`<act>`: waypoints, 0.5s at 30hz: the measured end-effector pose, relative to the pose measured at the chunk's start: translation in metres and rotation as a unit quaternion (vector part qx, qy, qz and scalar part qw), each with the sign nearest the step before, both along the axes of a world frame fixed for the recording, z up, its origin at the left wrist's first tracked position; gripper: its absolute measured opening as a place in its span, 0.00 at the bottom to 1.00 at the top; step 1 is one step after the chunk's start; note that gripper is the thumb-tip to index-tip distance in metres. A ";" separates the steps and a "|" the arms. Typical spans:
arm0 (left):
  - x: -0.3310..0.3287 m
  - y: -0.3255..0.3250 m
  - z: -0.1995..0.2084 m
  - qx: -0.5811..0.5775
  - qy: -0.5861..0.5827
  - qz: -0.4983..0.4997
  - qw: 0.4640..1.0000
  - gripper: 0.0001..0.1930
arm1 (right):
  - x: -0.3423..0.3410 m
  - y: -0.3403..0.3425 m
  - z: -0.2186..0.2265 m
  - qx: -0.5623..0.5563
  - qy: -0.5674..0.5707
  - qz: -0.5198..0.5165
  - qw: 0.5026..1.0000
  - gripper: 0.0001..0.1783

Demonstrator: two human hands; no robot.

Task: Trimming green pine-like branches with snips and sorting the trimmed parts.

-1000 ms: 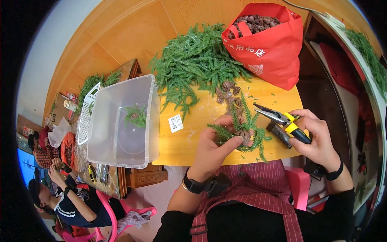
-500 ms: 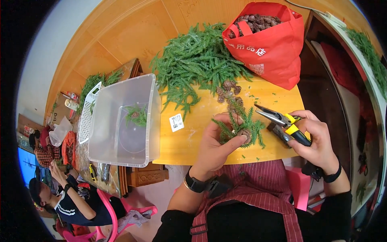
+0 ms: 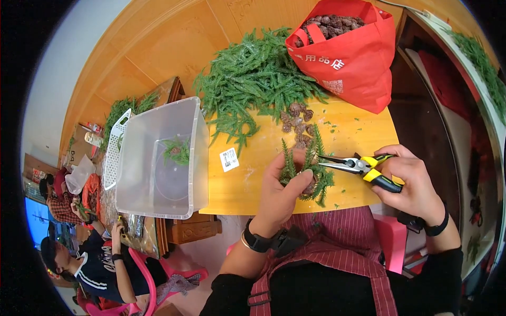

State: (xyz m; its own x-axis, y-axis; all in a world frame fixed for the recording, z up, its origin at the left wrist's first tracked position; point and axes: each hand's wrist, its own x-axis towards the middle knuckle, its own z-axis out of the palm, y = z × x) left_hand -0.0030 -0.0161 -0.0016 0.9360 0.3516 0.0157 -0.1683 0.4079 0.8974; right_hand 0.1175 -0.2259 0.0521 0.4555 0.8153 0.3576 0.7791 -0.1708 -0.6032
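My left hand (image 3: 279,192) is closed around a bunch of green artificial pine sprigs (image 3: 318,145) with a brown pine cone (image 3: 310,185) among them, the thumb pressed over the cone. In my right hand (image 3: 411,176) are needle-nose pliers (image 3: 359,166) with yellow-and-black handles. Their jaws point left and reach the sprigs just above my left thumb; whether they grip anything there is too small to tell. Just beyond my left hand, several loose pine cones (image 3: 296,117) lie on the yellow table (image 3: 363,139).
A heap of green sprigs (image 3: 258,73) covers the table's far side, beside a red bag (image 3: 350,68) of pine cones. At the left stands a clear plastic bin (image 3: 199,174) with a sprig-and-cone piece (image 3: 176,151) inside. A white label (image 3: 229,159) lies nearby. A co-worker (image 3: 100,263) sits far left.
The pliers have swung from pointing up and left to pointing left, their tips now at the sprigs. The sprigs stand more upright. The co-worker's raised hands have come down, one to the other table.
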 end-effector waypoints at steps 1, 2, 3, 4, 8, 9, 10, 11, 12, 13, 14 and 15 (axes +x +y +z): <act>0.000 0.000 0.000 -0.009 0.014 0.013 1.000 0.13 | 0.001 -0.001 0.000 -0.008 -0.002 0.003 1.000 0.11; 0.001 0.000 -0.001 -0.010 0.014 0.013 1.000 0.13 | 0.001 -0.002 0.000 -0.015 -0.003 0.005 1.000 0.11; 0.001 0.001 -0.004 -0.013 0.008 0.008 1.000 0.12 | 0.002 -0.003 0.000 -0.016 -0.003 0.005 1.000 0.11; 0.002 0.001 -0.006 -0.017 0.001 0.003 1.000 0.12 | 0.004 -0.005 -0.001 -0.026 -0.008 0.014 1.000 0.11; 0.001 0.005 -0.007 -0.060 -0.001 -0.036 0.998 0.11 | 0.004 -0.004 0.001 -0.032 -0.010 0.022 0.999 0.12; 0.001 0.005 -0.006 -0.058 0.002 -0.037 0.998 0.11 | 0.004 -0.004 0.002 -0.032 -0.009 0.022 0.999 0.12; 0.001 0.005 -0.005 -0.055 0.005 -0.038 0.998 0.11 | 0.004 -0.005 0.002 -0.034 -0.003 0.017 0.999 0.12; 0.001 0.005 -0.004 -0.055 0.005 -0.038 0.998 0.11 | 0.004 -0.005 0.003 -0.034 0.003 0.011 0.999 0.12; 0.001 0.005 -0.003 -0.060 0.004 -0.039 0.997 0.11 | 0.004 -0.005 0.004 -0.035 0.003 0.011 0.999 0.12; 0.001 0.005 -0.003 -0.065 0.004 -0.039 0.997 0.11 | 0.004 -0.005 0.005 -0.041 0.008 0.012 0.999 0.11; 0.001 0.006 -0.003 -0.065 0.003 -0.039 0.997 0.11 | 0.004 -0.005 0.006 -0.048 0.013 0.012 0.999 0.10; 0.000 0.006 -0.004 -0.059 0.013 -0.037 0.997 0.10 | 0.004 -0.005 0.008 -0.048 0.013 0.012 0.999 0.10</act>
